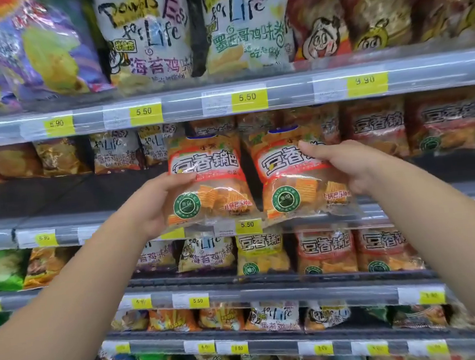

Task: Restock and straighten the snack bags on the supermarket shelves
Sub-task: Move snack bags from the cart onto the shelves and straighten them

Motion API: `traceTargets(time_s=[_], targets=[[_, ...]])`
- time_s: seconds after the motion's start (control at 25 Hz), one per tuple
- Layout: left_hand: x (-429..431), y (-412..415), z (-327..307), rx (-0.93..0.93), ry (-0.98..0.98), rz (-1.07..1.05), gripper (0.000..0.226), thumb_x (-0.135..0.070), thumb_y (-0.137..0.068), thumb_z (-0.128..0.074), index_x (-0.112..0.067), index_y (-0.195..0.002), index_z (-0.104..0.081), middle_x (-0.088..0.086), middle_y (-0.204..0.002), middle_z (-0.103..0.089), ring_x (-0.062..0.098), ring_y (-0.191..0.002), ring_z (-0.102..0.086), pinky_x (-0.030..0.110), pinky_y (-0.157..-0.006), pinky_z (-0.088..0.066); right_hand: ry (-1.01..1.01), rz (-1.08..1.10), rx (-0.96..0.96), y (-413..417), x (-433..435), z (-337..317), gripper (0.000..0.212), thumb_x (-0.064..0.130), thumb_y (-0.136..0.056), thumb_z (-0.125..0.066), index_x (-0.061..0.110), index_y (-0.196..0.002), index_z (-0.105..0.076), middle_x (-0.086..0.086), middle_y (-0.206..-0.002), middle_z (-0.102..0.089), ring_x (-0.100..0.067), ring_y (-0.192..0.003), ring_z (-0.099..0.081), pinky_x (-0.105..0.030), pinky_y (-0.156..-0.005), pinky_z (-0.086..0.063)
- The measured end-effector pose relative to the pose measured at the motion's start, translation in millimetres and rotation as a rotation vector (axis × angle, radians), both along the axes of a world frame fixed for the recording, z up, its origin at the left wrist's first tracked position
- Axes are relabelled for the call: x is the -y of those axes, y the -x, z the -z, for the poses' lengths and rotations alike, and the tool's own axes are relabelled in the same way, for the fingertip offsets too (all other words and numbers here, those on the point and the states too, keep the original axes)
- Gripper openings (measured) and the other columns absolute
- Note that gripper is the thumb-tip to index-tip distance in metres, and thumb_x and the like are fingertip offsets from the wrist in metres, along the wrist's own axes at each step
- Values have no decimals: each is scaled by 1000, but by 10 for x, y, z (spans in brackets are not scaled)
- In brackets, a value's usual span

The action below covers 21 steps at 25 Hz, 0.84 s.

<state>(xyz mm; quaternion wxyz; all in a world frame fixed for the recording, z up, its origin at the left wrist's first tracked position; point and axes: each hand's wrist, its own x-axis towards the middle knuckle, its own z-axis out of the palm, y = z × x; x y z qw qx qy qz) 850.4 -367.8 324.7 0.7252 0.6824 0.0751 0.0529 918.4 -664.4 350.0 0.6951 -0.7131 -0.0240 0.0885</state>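
Observation:
Two matching orange-and-red snack bags are held upright side by side in front of the second shelf. My left hand [158, 204] grips the left bag [210, 179] by its left edge. My right hand [344, 164] grips the right bag [287, 175] from its right side, fingers over the label. Both bags hang just above the shelf edge [405, 208] with the 5.50 price tag [247, 225]. More bags of the same kind [375, 130] stand on that shelf behind and to the right.
White "For Life" bags [146, 35] and purple bags [41, 53] fill the top shelf. A dark empty stretch of shelf [59, 195] lies left of the held bags. Lower shelves hold several mixed snack bags [326, 252] behind yellow price tags.

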Motion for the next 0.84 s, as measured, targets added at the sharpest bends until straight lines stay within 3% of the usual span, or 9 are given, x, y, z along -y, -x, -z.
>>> traceTargets(time_s=[0.16,0.28,0.4,0.48,0.56,0.64,0.68,0.76,0.84], targets=[[-130,-154,-103,-77,-6,19,8,-21,-90,-63,-18,-85,-68,-6,-71,-72,7,-56,-66,29,-70,-51,18,5,-12,-139,-224,-20,60,42,-50,-83,13,-101,-68,0,-97,-74,-14,-70,-74,-47,-108,-41],[-293,-342,-153,-93,-19,14,11,-18,-92,-60,-14,-85,-67,-3,-66,-72,11,-56,-66,20,-52,-53,4,8,-21,-311,-376,-16,55,41,-51,-78,15,-98,-65,4,-84,-74,-8,-61,-71,-44,-115,-32],[-381,-539,-128,-80,-93,12,5,-16,-91,-63,-14,-88,-67,-7,-66,-73,7,-62,-65,18,-65,-48,14,48,-29,-463,-469,26,90,51,-38,-84,11,-115,-61,-6,-111,-70,-20,-100,-67,-46,-114,-33],[-450,-647,-66,-90,-107,29,7,-16,-85,-68,-12,-91,-68,-6,-72,-74,8,-69,-66,22,-76,-46,68,16,-59,-511,-539,102,98,53,-31,-92,14,-116,-61,-8,-117,-69,-25,-111,-63,-48,-107,-41],[-540,-726,-7,-99,-87,35,27,-18,-73,-76,-9,-97,-67,-2,-80,-76,14,-77,-68,26,-78,-50,95,-75,-102,-514,-597,128,73,35,-49,-89,13,-114,-64,-8,-103,-74,-24,-91,-71,-42,-80,-58],[-625,-805,23,-134,-61,37,59,-24,-59,-82,-5,-112,-65,6,-95,-76,22,-90,-70,34,-85,-54,52,-149,-113,-526,-623,150,47,23,-59,-77,12,-104,-66,-6,-81,-76,-21,-65,-72,-32,-51,-57],[-658,-838,23,-144,-61,40,71,-26,-54,-84,-5,-119,-62,8,-102,-75,25,-96,-70,38,-91,-53,35,-143,-114,-552,-639,156,45,22,-59,-76,12,-101,-65,-5,-76,-75,-19,-62,-72,-30,-48,-56],[-740,-920,14,-157,-55,43,96,-31,-44,-92,-8,-130,-55,10,-114,-72,27,-107,-67,45,-102,-48,28,-110,-90,-626,-683,152,59,25,-51,-83,11,-105,-65,-3,-87,-76,-18,-79,-73,-34,-70,-60],[-823,-1021,1,-146,-73,74,120,-35,-36,-97,-15,-142,-44,8,-123,-68,26,-116,-63,48,-109,-42,69,-79,-47,-775,-709,205,90,37,-43,-95,14,-122,-61,-3,-119,-69,-20,-118,-60,-50,-108,-40]])
